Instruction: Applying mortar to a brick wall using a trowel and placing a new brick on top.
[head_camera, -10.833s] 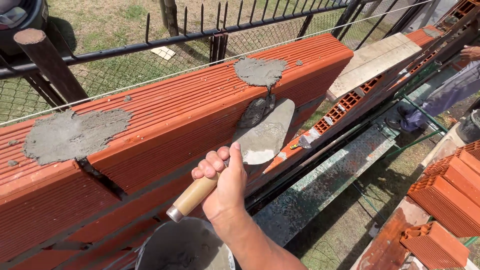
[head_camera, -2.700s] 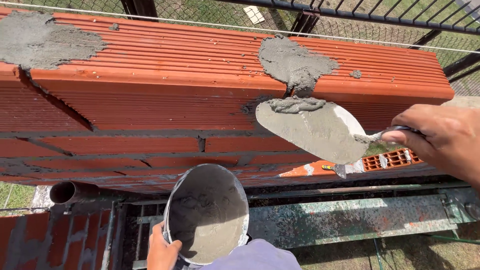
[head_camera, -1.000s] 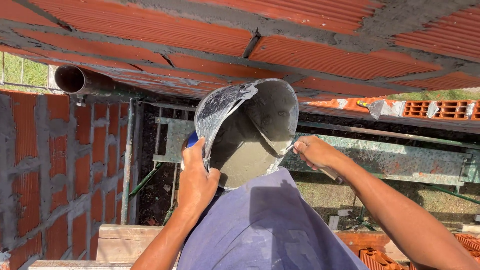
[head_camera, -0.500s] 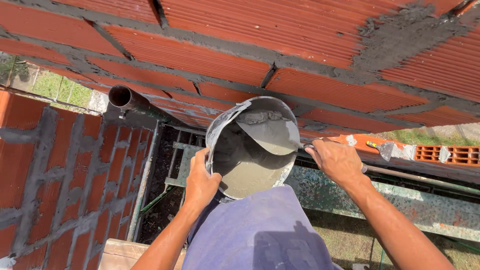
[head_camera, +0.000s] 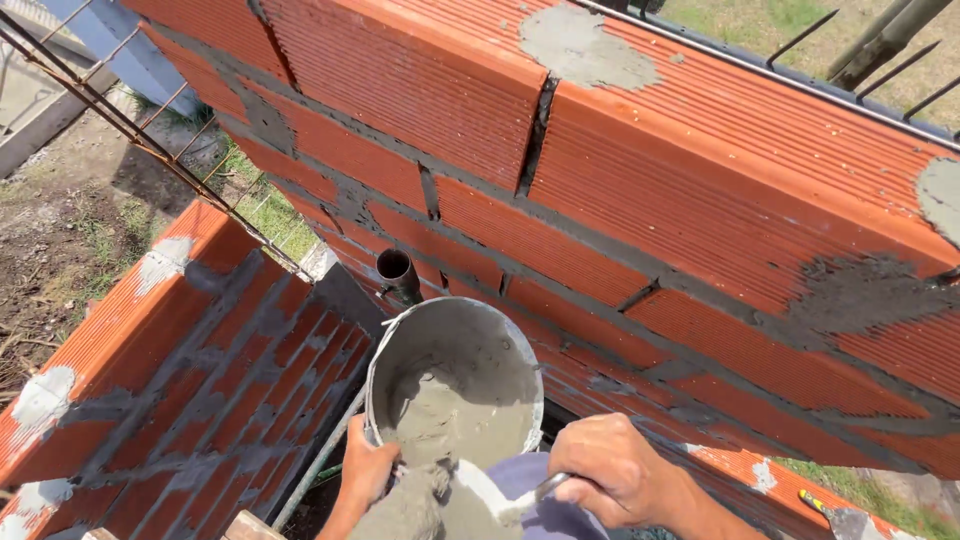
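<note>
A grey bucket (head_camera: 455, 345) with wet mortar in it is tilted toward me at the bottom middle. My left hand (head_camera: 366, 470) grips its rim on the left side. My right hand (head_camera: 612, 470) is closed on the handle of a trowel (head_camera: 490, 500), whose mortar-loaded blade lies at the bucket's lower lip. Above stands a red hollow-brick wall (head_camera: 640, 170) with grey joints. A patch of mortar (head_camera: 585, 45) lies on its top over a vertical joint.
A lower brick wall (head_camera: 190, 380) meets the main one at the left. A dark pipe end (head_camera: 397, 268) sticks out just above the bucket. Rebar (head_camera: 150, 150) runs diagonally at the upper left, with grass and soil beyond. Black fence bars (head_camera: 860, 40) stand behind the wall.
My view has swung up and left from under the wall to its face and top. The bucket stays in my left hand; the trowel blade has dropped to the bucket's lower lip.
</note>
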